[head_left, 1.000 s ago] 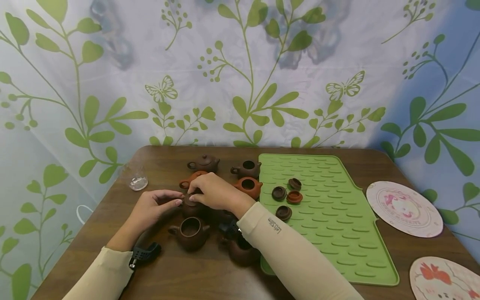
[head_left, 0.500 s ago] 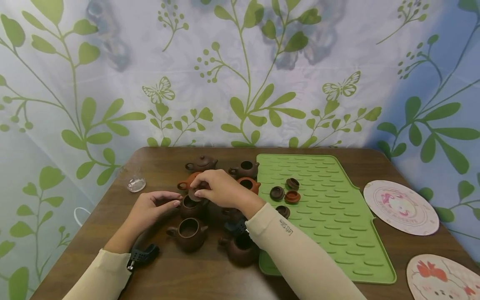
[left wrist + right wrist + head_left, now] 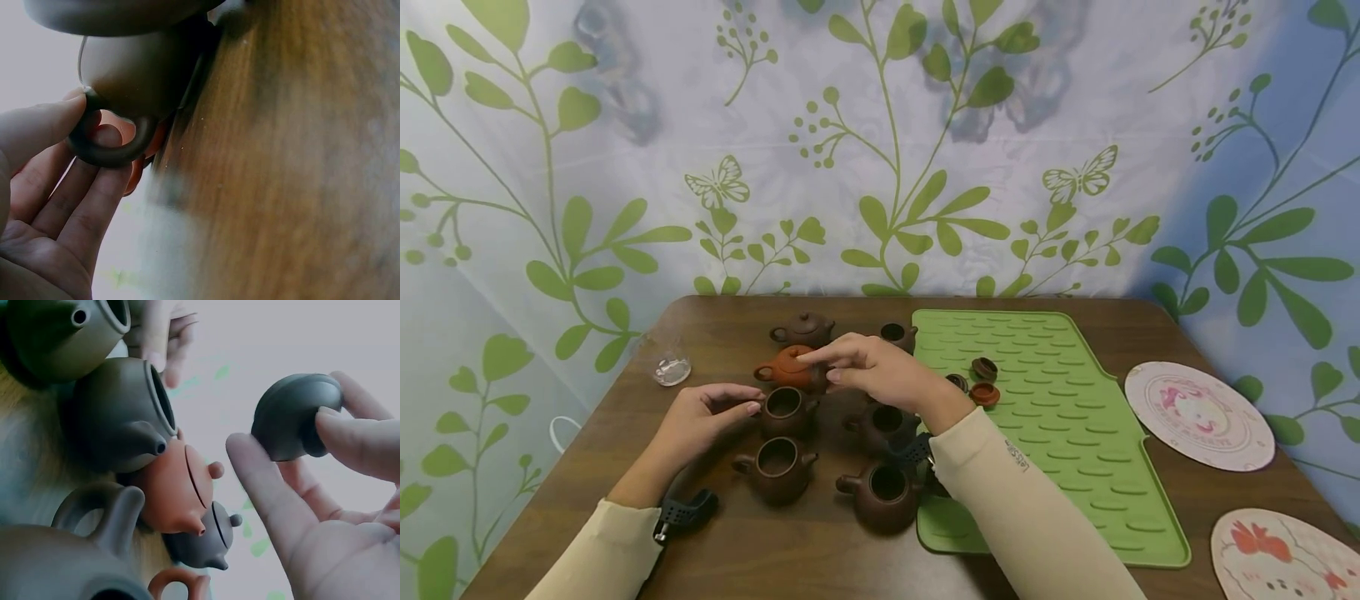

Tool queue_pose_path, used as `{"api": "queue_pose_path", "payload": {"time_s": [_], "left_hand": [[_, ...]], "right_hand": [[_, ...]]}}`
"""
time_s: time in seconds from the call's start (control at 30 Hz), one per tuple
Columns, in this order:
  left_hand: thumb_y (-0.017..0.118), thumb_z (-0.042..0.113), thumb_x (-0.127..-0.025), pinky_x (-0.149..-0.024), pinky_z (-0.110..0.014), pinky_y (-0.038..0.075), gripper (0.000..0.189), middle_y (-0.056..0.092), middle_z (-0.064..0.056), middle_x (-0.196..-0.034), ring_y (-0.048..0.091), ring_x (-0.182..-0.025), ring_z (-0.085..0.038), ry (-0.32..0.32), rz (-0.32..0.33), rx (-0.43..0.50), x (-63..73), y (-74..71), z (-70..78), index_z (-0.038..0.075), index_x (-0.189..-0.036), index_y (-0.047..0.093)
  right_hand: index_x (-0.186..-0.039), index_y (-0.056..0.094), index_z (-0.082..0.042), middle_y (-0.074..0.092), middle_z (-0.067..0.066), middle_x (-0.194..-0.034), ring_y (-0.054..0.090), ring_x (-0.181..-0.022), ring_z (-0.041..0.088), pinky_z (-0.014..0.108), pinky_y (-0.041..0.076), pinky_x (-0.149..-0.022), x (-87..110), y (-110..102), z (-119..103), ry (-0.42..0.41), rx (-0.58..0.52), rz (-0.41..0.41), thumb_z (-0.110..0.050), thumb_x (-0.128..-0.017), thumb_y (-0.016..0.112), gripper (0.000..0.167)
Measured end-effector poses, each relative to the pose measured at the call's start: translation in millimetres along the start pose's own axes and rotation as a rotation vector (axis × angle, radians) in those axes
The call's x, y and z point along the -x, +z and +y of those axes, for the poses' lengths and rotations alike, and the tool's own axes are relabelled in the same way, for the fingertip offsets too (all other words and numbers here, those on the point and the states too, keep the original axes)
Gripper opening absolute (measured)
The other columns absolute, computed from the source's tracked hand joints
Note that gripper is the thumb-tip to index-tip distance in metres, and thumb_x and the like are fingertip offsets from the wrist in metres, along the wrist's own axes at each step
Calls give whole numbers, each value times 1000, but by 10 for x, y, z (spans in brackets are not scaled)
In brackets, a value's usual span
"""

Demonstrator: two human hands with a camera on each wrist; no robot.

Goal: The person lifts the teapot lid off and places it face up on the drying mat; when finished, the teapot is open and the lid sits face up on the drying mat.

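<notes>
My left hand pinches the ring handle of a dark brown teapot between thumb and fingers. The pot stands upright on the table, its mouth uncovered. To its right, above the pots, my right hand holds a dark domed teapot lid, thumb at the knob and fingers around the edge. Just behind the gripped pot is an orange teapot wearing its lid, with a lidded dark one farther back. Nearer me stands another lidless brown teapot.
More lidless teapots form a right-hand column, including a brown one in front and a dark one at the back. Several loose lids, one orange, lie on the green mat. Round mats lie right; a small clear glass object stands left.
My right hand has lifted the lid off the brown teapot and carried it to the right, uncovering the pot's mouth. My left hand has stayed at the handle.
</notes>
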State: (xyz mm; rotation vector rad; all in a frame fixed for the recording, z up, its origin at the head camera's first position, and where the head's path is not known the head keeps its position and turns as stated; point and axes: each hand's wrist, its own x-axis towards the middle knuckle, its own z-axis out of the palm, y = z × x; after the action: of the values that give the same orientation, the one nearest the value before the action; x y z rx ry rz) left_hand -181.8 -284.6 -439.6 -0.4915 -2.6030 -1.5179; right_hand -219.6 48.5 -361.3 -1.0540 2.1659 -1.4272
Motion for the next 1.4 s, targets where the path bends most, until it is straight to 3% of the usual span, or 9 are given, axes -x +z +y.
{"api": "queue_pose_path", "payload": {"time_s": [0.2,0.3,0.47,0.6,0.7,0.83,1.0,1.2,1.4], "left_hand": [[82,22,-96,-81,-25,58,17,78,2,-106,74,-97,-17,3,6,10,4,-9,4,14,-111,83],[82,22,-96,-81,-25,58,17,78,1,-106,74,-97,-17,2,6,10,6,-12,8,14,-111,83],[83,21,-95,-81,-26,58,18,78,1,-106,74,-97,-17,5,2,17,2,-9,16,14,-111,83],[82,22,-96,-81,-25,58,17,78,1,-106,74,-98,-17,10,5,14,-4,-2,14,14,-111,83],[82,20,-96,-81,-25,58,16,78,1,-107,74,-98,-16,15,8,15,-7,3,5,14,-111,83],[82,19,-96,-81,-24,58,16,78,1,-107,74,-98,-15,23,13,15,-5,2,-1,13,-111,83],[82,20,-96,-80,-25,58,16,78,1,-106,74,-98,-16,18,15,24,3,-7,16,14,-111,83],[82,20,-96,-80,-24,58,17,78,1,-106,74,-98,-15,21,11,22,2,-14,31,14,-111,83],[82,19,-96,-80,-24,58,17,78,1,-107,74,-98,-15,26,6,22,-6,-16,18,14,-112,83]], "right_hand": [[-153,56,-8,41,10,-161,55,-135,31,50,46,-109,96,-87,91,-17,-433,17,-9,-113,52,40],[-155,52,-5,40,11,-161,49,-140,36,48,46,-110,189,-156,136,-2,-507,56,-11,-112,54,43],[-154,54,-9,48,13,-152,59,-127,31,48,46,-109,403,-304,235,100,-424,159,-15,-108,65,48],[-151,56,-6,55,20,-147,65,-116,24,53,48,-105,577,-411,295,148,-363,235,-7,-101,74,54],[-151,54,-2,55,25,-145,65,-120,30,55,50,-103,714,-480,341,163,-326,269,1,-98,74,57],[-153,52,-1,55,24,-144,65,-120,38,55,53,-98,892,-561,376,187,-235,294,4,-100,70,56],[-151,54,-3,59,20,-142,66,-117,32,42,56,-83,1080,-652,407,228,-97,319,1,-100,71,53],[-147,52,4,53,33,-142,63,-121,39,43,58,-93,1268,-758,453,238,-125,313,9,-99,69,51],[-144,55,2,56,30,-141,62,-122,38,37,58,-89,1400,-883,443,265,-71,330,4,-98,73,49]]}}
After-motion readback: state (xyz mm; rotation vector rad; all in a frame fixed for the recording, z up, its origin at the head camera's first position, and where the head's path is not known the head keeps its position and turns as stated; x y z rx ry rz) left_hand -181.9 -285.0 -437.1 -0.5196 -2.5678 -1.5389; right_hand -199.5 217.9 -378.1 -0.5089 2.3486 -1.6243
